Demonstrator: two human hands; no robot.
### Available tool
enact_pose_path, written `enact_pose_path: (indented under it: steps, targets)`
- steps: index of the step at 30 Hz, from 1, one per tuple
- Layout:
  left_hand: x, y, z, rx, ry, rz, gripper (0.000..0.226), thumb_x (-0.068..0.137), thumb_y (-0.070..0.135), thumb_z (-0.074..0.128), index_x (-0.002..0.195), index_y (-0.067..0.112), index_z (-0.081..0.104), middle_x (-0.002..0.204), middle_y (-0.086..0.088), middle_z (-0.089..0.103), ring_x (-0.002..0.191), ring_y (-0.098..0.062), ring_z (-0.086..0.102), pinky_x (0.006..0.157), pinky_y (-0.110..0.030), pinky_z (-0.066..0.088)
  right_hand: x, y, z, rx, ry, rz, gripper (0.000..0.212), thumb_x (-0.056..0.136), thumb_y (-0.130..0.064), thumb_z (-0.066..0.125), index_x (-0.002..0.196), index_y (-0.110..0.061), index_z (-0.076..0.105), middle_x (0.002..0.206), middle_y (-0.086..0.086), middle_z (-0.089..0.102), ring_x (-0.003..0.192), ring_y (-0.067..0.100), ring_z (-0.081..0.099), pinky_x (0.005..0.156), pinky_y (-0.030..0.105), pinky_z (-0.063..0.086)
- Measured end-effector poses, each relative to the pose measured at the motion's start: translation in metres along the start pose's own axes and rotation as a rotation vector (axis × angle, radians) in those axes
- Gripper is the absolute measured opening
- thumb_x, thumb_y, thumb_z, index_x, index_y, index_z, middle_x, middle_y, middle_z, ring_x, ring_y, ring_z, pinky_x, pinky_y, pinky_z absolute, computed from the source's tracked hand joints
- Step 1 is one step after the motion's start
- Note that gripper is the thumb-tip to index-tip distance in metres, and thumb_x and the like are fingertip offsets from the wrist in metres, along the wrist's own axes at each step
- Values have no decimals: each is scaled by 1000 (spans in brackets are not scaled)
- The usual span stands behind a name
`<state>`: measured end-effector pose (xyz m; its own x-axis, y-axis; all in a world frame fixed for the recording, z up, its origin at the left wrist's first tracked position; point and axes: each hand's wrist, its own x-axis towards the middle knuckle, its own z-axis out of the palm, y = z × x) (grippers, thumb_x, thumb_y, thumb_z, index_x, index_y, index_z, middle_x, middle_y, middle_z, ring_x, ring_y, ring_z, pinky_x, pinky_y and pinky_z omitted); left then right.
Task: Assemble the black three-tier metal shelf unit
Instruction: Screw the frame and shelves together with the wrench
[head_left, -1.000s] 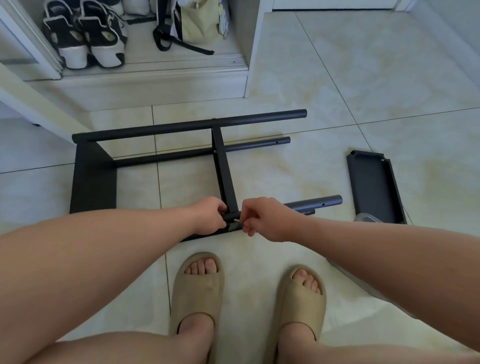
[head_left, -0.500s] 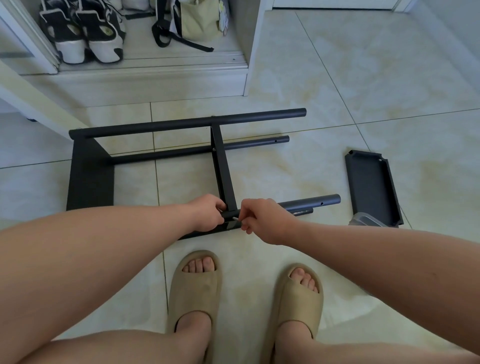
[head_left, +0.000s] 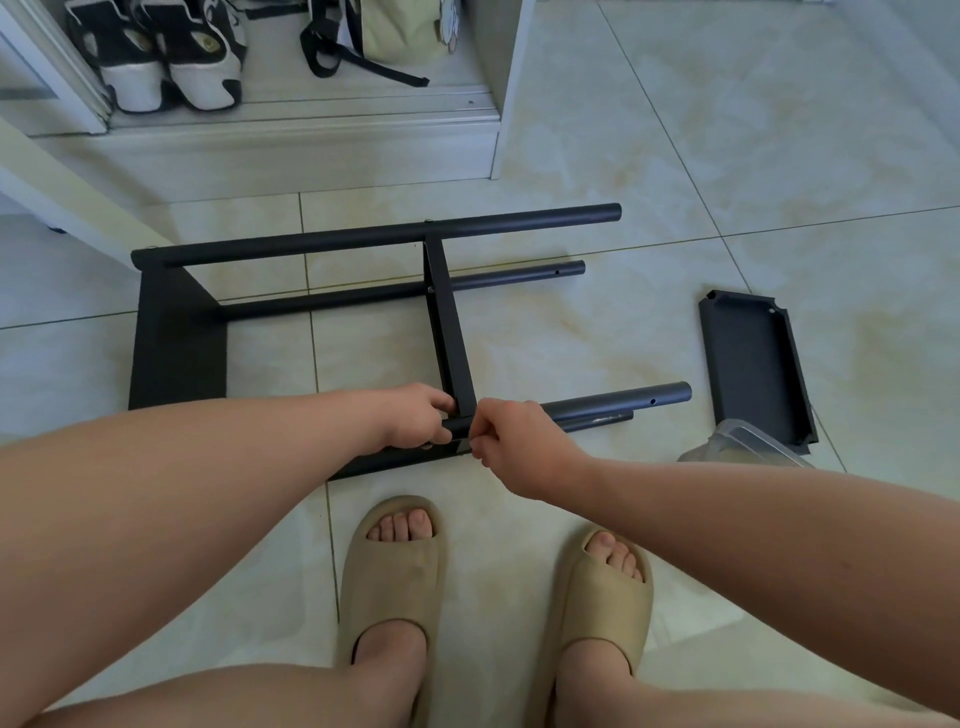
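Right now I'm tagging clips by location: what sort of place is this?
Probably a home entryway: glossy cream floor tiles, black-and-white sneakers in a low white cabinet, and a pale green bag with black straps beside them.

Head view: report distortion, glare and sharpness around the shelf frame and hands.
Head view: wide-angle bending curves the tile seams and swells the forearms; soft even daylight, faint sheen on the floor tiles; shelf frame, left hand and right hand are sharp, but what the right fingers pinch is too small to read.
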<state>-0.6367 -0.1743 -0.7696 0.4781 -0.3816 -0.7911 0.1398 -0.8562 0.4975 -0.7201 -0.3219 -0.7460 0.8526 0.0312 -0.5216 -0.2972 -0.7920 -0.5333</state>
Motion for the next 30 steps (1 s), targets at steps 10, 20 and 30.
enact_pose_path:
  steps: [10, 20, 30]
  targets:
    - [7, 2, -10, 35, -91, -28, 57, 98, 13, 59, 151, 19, 40, 157, -5, 36, 145, -28, 30, 120, -43, 22, 5, 4, -3, -49, -10, -39, 13, 100, -11, 48, 91, -19, 54, 94, 8, 66, 78, 28, 63, 63, 33, 51]
    - [5, 2, -8, 28, -83, -24, 56, 99, 13, 58, 152, 19, 40, 156, -5, 39, 144, -28, 32, 119, -41, 23, 7, -3, 6, -258, 15, -89, 10, 100, -10, 48, 96, -19, 48, 92, 8, 58, 74, 29, 54, 62, 34, 41]
    - [4, 0, -9, 1, -90, -17, 53, 98, 12, 59, 148, 21, 45, 154, -2, 42, 142, -27, 34, 118, -42, 24, 11, -5, 0, -578, -42, -242, 21, 99, -6, 45, 120, -10, 49, 99, 9, 59, 77, 29, 50, 63, 38, 36]
